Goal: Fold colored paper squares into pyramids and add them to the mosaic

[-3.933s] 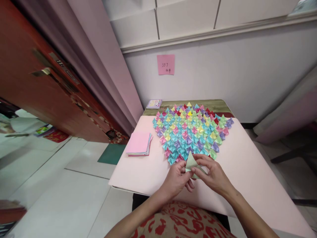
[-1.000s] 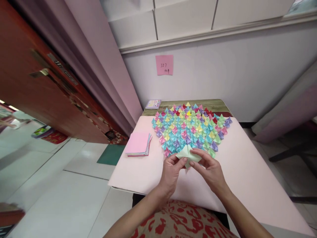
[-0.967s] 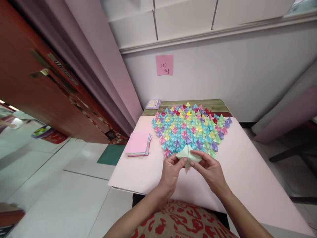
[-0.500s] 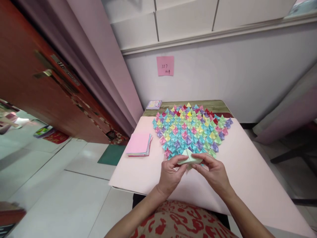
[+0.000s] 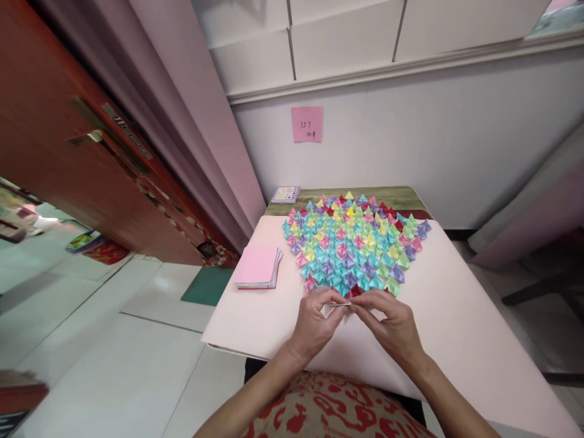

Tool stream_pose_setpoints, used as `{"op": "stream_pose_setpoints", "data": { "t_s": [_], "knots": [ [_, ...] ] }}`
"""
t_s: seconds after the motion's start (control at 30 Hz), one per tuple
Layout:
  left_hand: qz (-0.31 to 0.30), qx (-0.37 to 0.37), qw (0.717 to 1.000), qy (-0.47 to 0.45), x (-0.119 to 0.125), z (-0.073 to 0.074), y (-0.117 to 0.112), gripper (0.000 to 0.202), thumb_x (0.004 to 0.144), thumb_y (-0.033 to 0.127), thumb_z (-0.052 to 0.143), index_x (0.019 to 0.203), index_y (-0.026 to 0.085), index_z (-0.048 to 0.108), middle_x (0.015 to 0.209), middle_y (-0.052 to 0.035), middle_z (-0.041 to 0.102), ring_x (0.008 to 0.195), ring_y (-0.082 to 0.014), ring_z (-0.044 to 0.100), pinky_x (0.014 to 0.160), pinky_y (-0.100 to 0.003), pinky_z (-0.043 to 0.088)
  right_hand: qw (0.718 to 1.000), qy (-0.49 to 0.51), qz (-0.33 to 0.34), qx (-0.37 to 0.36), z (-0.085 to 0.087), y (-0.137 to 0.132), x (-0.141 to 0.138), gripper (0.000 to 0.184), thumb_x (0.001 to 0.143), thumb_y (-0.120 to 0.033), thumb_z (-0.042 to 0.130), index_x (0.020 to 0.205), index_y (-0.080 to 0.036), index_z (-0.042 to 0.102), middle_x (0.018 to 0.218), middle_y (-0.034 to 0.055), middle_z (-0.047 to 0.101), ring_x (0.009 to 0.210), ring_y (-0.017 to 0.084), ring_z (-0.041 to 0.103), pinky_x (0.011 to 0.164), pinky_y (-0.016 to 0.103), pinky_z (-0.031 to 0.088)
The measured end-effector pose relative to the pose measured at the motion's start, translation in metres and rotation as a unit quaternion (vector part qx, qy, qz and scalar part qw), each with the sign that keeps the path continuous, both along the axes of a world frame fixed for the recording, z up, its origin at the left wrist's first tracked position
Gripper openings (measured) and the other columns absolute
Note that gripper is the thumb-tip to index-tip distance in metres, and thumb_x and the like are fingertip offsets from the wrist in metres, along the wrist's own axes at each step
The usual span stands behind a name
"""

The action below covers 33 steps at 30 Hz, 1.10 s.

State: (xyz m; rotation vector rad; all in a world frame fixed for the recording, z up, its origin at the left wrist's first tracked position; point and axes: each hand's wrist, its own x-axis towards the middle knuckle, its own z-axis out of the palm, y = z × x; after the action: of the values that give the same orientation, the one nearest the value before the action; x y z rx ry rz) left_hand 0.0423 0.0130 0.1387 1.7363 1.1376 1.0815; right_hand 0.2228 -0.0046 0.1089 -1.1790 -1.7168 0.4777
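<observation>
Between my two hands a piece of folded paper (image 5: 338, 304) is pinched, seen nearly edge-on as a thin pale line. My left hand (image 5: 319, 316) is closed on its left part, thumb below and fingers above. My right hand (image 5: 387, 316) grips the right part in the same way and covers much of it. Just beyond my fingertips lie many small folded paper pieces (image 5: 349, 249) in blue, green, pink, yellow, purple and red, set close together in a wedge. A few dark red ones show right behind my hands.
A stack of square coloured paper (image 5: 256, 266), pink on top, sits left on the pink-covered table (image 5: 465, 316). Farther back lies a small patterned pad (image 5: 286, 194). A pink note (image 5: 307, 125) is stuck to the wall. The red door (image 5: 114, 146) stands at left.
The pale green folded paper has tilted from showing its peaked face to nearly edge-on. My fingertips have come closer together, and dark red pieces behind it have come into view.
</observation>
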Motion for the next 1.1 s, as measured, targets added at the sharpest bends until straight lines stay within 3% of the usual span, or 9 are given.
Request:
{"op": "stream_pose_setpoints", "data": {
  "t_s": [0.13, 0.27, 0.33, 0.43, 0.6, 0.8, 1.0, 1.1],
  "knots": [
    [-0.013, -0.079, 0.997, -0.019, -0.001, -0.004, -0.003, 0.017, 0.088, 0.029, 0.061, 0.088, 0.019, 0.075, 0.080, -0.0052, 0.073, 0.076, -0.0191, 0.066, 0.072, -0.028, 0.049, 0.999, -0.009, 0.002, -0.038, 0.000, -0.001, 0.001, 0.015, 0.091, -0.034, 0.062, 0.087, -0.025, 0.073, 0.080, 0.0040, 0.073, 0.072, 0.020, 0.066, 0.064, 0.032, 0.053],
    [-0.023, -0.107, 0.993, -0.041, 0.000, -0.010, 0.000, 0.024, 0.091, 0.034, 0.056, 0.091, 0.018, 0.074, 0.078, -0.0048, 0.071, 0.075, -0.0181, 0.065, 0.071, -0.027, 0.050, 0.992, 0.044, -0.004, -0.117, 0.000, 0.005, 0.001, 0.020, 0.088, -0.040, 0.064, 0.083, -0.024, 0.074, 0.079, 0.0042, 0.074, 0.071, 0.021, 0.068, 0.063, 0.030, 0.054],
    [-0.011, -0.133, 0.986, -0.099, 0.003, -0.011, 0.003, 0.023, 0.089, 0.036, 0.060, 0.097, 0.018, 0.071, 0.080, -0.0044, 0.072, 0.076, -0.0178, 0.066, 0.072, -0.028, 0.052, 0.983, 0.091, -0.008, -0.156, 0.002, 0.009, 0.000, 0.022, 0.087, -0.041, 0.065, 0.083, -0.022, 0.074, 0.078, 0.0039, 0.075, 0.071, 0.021, 0.069, 0.062, 0.029, 0.054],
    [-0.004, -0.218, 0.952, -0.216, 0.009, -0.011, 0.007, 0.035, 0.076, 0.035, 0.075, 0.105, 0.018, 0.064, 0.082, -0.0034, 0.073, 0.073, -0.0176, 0.068, 0.070, -0.030, 0.055, 0.975, 0.138, -0.032, -0.172, 0.007, 0.015, -0.004, 0.024, 0.085, -0.043, 0.067, 0.080, -0.021, 0.073, 0.076, 0.0033, 0.075, 0.070, 0.020, 0.069, 0.062, 0.028, 0.055],
    [-0.002, -0.296, 0.920, -0.257, 0.014, -0.007, 0.007, 0.033, 0.071, 0.037, 0.080, 0.085, 0.012, 0.063, 0.073, -0.0060, 0.072, 0.064, -0.0185, 0.069, 0.057, -0.029, 0.057, 0.992, 0.064, -0.080, -0.068, 0.010, 0.015, -0.009, 0.025, 0.087, -0.039, 0.066, 0.107, -0.025, 0.072, 0.093, 0.0047, 0.075, 0.082, 0.021, 0.071, 0.069, 0.031, 0.056],
    [0.024, -0.269, 0.923, -0.274, 0.014, -0.010, 0.007, 0.037, 0.070, 0.032, 0.081, 0.093, 0.015, 0.057, 0.063, 0.0008, 0.068, 0.060, -0.0170, 0.069, 0.057, -0.027, 0.058, 0.975, -0.106, -0.136, 0.140, 0.000, 0.014, -0.005, 0.025, 0.087, -0.027, 0.068, 0.111, -0.030, 0.071, 0.112, 0.0063, 0.070, 0.098, 0.024, 0.068, 0.088, 0.042, 0.053],
    [0.017, -0.276, 0.921, -0.276, 0.015, -0.012, 0.007, 0.039, 0.075, 0.031, 0.077, 0.102, 0.015, 0.054, 0.068, -0.0014, 0.072, 0.061, -0.0174, 0.070, 0.061, -0.029, 0.059, 0.949, -0.174, -0.137, 0.223, 0.001, 0.009, -0.003, 0.030, 0.084, -0.016, 0.071, 0.110, -0.031, 0.070, 0.116, 0.0057, 0.070, 0.102, 0.023, 0.068, 0.104, 0.049, 0.044],
    [0.018, -0.259, 0.928, -0.265, 0.014, -0.012, 0.007, 0.035, 0.077, 0.031, 0.074, 0.102, 0.015, 0.056, 0.073, -0.0025, 0.073, 0.062, -0.0172, 0.070, 0.063, -0.030, 0.059, 0.964, -0.126, -0.126, 0.195, 0.003, 0.006, -0.005, 0.019, 0.084, -0.019, 0.070, 0.099, -0.030, 0.071, 0.114, 0.0046, 0.070, 0.103, 0.024, 0.068, 0.106, 0.051, 0.041]
  ]
}}
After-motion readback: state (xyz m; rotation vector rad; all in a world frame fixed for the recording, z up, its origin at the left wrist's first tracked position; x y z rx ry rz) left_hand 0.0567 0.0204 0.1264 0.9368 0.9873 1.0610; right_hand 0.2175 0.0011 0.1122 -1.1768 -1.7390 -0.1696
